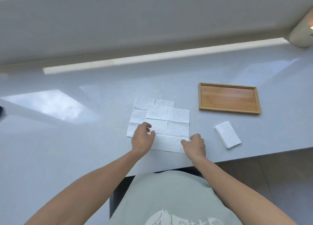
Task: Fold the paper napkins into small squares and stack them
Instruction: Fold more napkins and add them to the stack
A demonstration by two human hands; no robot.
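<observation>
Countertop, pale grey, carries everything. Wooden tray lies toward its right end. Unfolded napkins overlap near the front edge, a folded stack beside them on the right. Left hand rests curled on the napkins; right hand pinches the top sheet's front-right corner.

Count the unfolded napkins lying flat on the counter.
2 at least. Top napkin under both hands; lower napkin sticks out beneath it at the left and far side. More could be hidden under them. The folded stack isn't counted.
</observation>
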